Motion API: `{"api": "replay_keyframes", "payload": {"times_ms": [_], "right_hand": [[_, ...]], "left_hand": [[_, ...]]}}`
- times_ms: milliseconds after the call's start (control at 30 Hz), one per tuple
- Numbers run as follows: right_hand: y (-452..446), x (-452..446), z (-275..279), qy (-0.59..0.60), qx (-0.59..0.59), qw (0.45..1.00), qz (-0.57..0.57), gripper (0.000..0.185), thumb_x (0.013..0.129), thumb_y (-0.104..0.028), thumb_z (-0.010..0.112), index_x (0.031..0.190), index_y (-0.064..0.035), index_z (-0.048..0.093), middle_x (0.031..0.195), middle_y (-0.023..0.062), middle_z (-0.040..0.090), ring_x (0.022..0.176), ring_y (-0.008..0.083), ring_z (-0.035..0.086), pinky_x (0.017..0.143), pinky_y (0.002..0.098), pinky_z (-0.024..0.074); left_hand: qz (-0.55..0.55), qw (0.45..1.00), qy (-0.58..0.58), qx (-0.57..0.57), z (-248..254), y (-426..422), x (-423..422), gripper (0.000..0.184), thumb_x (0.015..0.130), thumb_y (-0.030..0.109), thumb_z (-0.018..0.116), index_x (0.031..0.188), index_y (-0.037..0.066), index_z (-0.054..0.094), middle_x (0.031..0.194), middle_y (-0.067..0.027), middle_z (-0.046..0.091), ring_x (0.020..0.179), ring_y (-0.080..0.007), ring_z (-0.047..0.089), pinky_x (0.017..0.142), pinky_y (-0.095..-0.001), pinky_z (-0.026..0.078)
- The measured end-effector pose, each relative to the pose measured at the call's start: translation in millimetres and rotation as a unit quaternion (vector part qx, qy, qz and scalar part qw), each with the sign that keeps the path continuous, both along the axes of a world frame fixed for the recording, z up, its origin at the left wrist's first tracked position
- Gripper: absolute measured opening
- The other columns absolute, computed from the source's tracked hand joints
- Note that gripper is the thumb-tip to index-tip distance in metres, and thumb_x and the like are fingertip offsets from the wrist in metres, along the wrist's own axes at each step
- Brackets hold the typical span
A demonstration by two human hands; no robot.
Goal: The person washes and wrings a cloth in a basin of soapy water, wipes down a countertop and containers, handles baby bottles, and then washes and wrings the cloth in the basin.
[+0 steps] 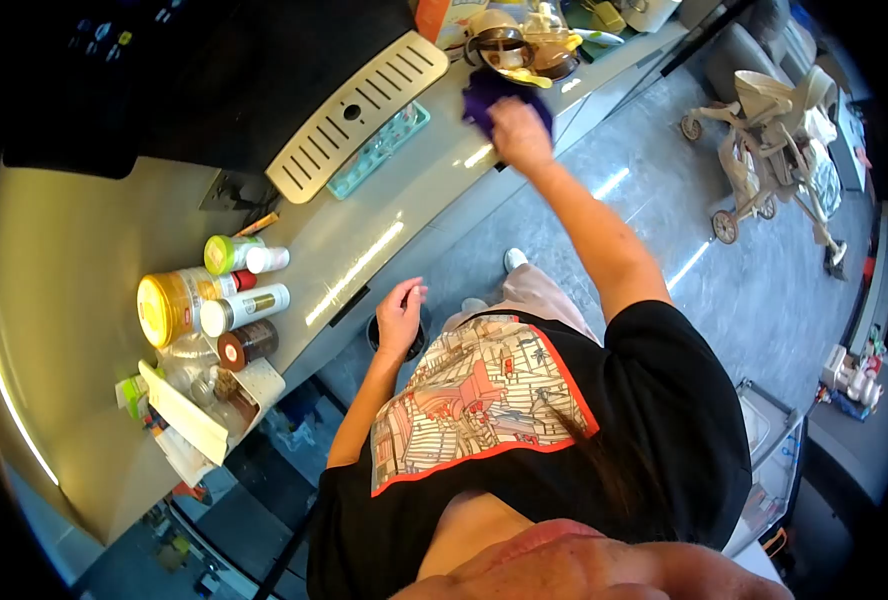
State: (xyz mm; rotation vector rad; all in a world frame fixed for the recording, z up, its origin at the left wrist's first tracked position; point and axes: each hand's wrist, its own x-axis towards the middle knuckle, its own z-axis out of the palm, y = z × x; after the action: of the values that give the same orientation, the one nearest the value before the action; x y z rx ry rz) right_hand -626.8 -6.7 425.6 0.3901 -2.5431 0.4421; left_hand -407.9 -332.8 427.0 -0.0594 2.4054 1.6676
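My right hand (pixel 521 137) grips a dark purple cloth (pixel 481 100) and presses it on the grey counter near its front edge. Its fingers are bunched over the cloth, which spreads out beyond them. Just past the cloth stand brown see-through containers (pixel 504 47) with a yellow spoon-like piece (pixel 526 77). My left hand (pixel 399 318) hangs in front of the counter edge, its fingers loosely curled and partly apart, with nothing seen in it. Below it is a dark round bin-like object (pixel 414 340), partly hidden by my arm.
A machine with a slotted drip tray (pixel 359 115) stands on the counter (pixel 414 190), a teal tray (pixel 379 150) beside it. Several jars and bottles (pixel 169 308) and a white organizer box (pixel 261 385) are at left. A stroller (pixel 764 150) stands on the floor at right.
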Motion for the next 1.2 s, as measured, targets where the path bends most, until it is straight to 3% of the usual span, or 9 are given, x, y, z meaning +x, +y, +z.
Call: {"api": "replay_keyframes", "payload": {"times_ms": [167, 300, 467, 567, 667, 767, 867, 1067, 1200], "right_hand": [[-6.7, 35.9, -7.2, -0.038, 0.01, 0.988, 0.146, 0.04, 0.077, -0.016, 0.063, 0.115, -0.0054, 0.061, 0.128, 0.0133, 0.056, 0.122, 0.0293, 0.05, 0.106, 0.0414, 0.037], [81.6, -2.1, -14.2, 0.012, -0.001, 1.0, -0.015, 0.034, 0.077, -0.013, 0.063, 0.11, -0.0032, 0.064, 0.121, 0.013, 0.061, 0.12, 0.0285, 0.052, 0.104, 0.0396, 0.0391], [136.9, -48.7, -10.3, -0.021, 0.053, 0.998, -0.034, 0.034, 0.081, -0.019, 0.06, 0.11, -0.002, 0.063, 0.122, 0.0143, 0.061, 0.122, 0.0302, 0.05, 0.105, 0.0397, 0.0378], [140.2, -61.0, -11.0, 0.005, 0.024, 0.998, -0.052, 0.035, 0.081, -0.018, 0.059, 0.111, -0.0009, 0.063, 0.121, 0.0149, 0.061, 0.122, 0.031, 0.05, 0.104, 0.0402, 0.0379], [140.2, -61.7, -9.1, -0.034, 0.035, 0.997, -0.06, 0.04, 0.082, -0.022, 0.058, 0.115, 0.0004, 0.061, 0.128, 0.0156, 0.056, 0.128, 0.0301, 0.045, 0.108, 0.0416, 0.0338], [146.9, -58.8, -0.3, -0.086, 0.069, 0.993, -0.043, 0.045, 0.084, -0.026, 0.055, 0.12, 0.0012, 0.058, 0.136, 0.0168, 0.05, 0.133, 0.0299, 0.039, 0.111, 0.0419, 0.0295], [156.4, -60.3, 4.2, -0.106, 0.103, 0.989, -0.004, 0.045, 0.086, -0.026, 0.054, 0.12, 0.0023, 0.058, 0.136, 0.0181, 0.049, 0.133, 0.0316, 0.038, 0.112, 0.0418, 0.0288], [165.4, -84.8, -2.7, -0.082, 0.095, 0.992, 0.033, 0.045, 0.086, -0.024, 0.054, 0.122, 0.0034, 0.056, 0.134, 0.0186, 0.051, 0.131, 0.032, 0.04, 0.111, 0.0413, 0.03], [162.9, -100.8, 23.4, -0.28, 0.028, 0.958, 0.054, 0.047, 0.088, -0.02, 0.05, 0.129, 0.0029, 0.05, 0.137, 0.0187, 0.049, 0.131, 0.0318, 0.043, 0.111, 0.0407, 0.0307]], "left_hand": [[-0.028, 0.994, 0.103, 0.0, 29.4, 31.6, -49.1, 0.021, 0.094, 0.007, 0.054, 0.112, 0.0, 0.063, 0.1, -0.0085, 0.066, 0.084, -0.014, 0.066, 0.075, -0.0262, 0.052], [-0.022, 0.988, 0.15, 0.034, 48.9, 61.4, -91.8, 0.018, 0.092, 0.005, 0.058, 0.108, 0.001, 0.064, 0.1, -0.0098, 0.065, 0.084, -0.0155, 0.067, 0.075, -0.0271, 0.053], [-0.02, 0.988, 0.15, 0.04, 65.6, 117.2, -124.8, 0.022, 0.093, 0.01, 0.057, 0.112, 0.001, 0.063, 0.105, -0.0101, 0.066, 0.087, -0.0165, 0.067, 0.077, -0.0269, 0.053], [-0.045, 0.996, 0.074, -0.015, 59.6, 158.8, -168.7, 0.034, 0.099, 0.015, 0.049, 0.129, -0.001, 0.051, 0.118, -0.0122, 0.06, 0.097, -0.0189, 0.065, 0.084, -0.0306, 0.053], [0.046, 0.988, -0.062, 0.137, 65.3, 211.8, -219.4, 0.041, 0.1, 0.019, 0.047, 0.135, 0.0, 0.041, 0.113, -0.0138, 0.06, 0.093, -0.0228, 0.065, 0.082, -0.0333, 0.054], [0.117, 0.956, -0.123, 0.238, 67.0, 246.6, -267.9, 0.033, 0.099, 0.02, 0.049, 0.125, 0.001, 0.04, 0.104, -0.015, 0.058, 0.086, -0.0244, 0.065, 0.075, -0.0345, 0.056], [0.134, 0.957, -0.125, 0.227, 52.8, 261.2, -295.1, 0.022, 0.097, 0.021, 0.052, 0.107, 0.004, 0.041, 0.092, -0.014, 0.057, 0.078, -0.0226, 0.063, 0.067, -0.0334, 0.057], [0.172, 0.952, -0.122, 0.224, 40.7, 257.0, -290.4, 0.018, 0.094, 0.015, 0.054, 0.099, 0.004, 0.04, 0.083, -0.0147, 0.059, 0.069, -0.0233, 0.064, 0.058, -0.0324, 0.057], [0.202, 0.947, -0.115, 0.22, 52.0, 242.1, -278.2, 0.013, 0.091, 0.012, 0.053, 0.094, 0.006, 0.043, 0.081, -0.012, 0.057, 0.067, -0.0213, 0.062, 0.056, -0.0322, 0.057]]}}
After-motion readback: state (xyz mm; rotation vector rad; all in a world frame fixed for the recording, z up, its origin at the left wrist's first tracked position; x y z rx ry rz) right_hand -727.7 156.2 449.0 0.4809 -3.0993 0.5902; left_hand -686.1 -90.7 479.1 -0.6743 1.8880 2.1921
